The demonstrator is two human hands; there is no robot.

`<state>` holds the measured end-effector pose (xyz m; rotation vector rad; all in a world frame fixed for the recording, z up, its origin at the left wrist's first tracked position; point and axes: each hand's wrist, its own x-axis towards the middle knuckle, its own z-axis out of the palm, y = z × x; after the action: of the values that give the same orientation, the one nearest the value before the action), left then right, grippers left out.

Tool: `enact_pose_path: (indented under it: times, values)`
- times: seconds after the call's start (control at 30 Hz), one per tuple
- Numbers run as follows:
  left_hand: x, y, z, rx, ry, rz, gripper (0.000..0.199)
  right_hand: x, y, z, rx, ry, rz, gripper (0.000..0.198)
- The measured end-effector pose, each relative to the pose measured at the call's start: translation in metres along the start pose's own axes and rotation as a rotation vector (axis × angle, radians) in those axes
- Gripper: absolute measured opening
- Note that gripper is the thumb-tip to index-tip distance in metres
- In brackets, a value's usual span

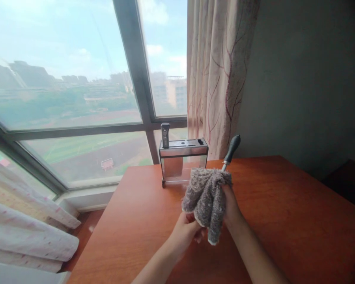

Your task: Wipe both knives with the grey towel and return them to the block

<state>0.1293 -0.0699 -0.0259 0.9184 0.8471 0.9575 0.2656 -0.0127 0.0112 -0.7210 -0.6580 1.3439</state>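
Observation:
A fuzzy grey cloth hangs bunched in front of me, above the table. From behind its upper right edge rises a tool with a dark grey handle and a round metal shank, like a sharpening steel; the cloth hides its lower part. My left hand is closed at the cloth's lower left edge, fingers curled beneath it. My right hand is at the cloth's right side, with most of its fingers hidden behind the fabric. Beyond the cloth stands a see-through knife block with a metal top. One grey handle sticks up from its left end.
The reddish-brown wooden table reaches back to a large framed window. A patterned curtain hangs behind the table's far edge. More curtain fabric lies low on the left, and a dark wall fills the right.

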Motion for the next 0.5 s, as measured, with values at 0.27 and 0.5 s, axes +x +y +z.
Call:
enact_pose_path:
  times: [0.27,0.5]
  values:
    - [0.006,0.002,0.0,0.132,0.132,0.113,0.032,-0.004,0.004,0.006,-0.056,0.025,0.027,0.034]
    - [0.002,-0.003,0.0,0.148,-0.155,-0.017,0.041,0.011,-0.011,-0.005,0.07,0.117,-0.013,0.029]
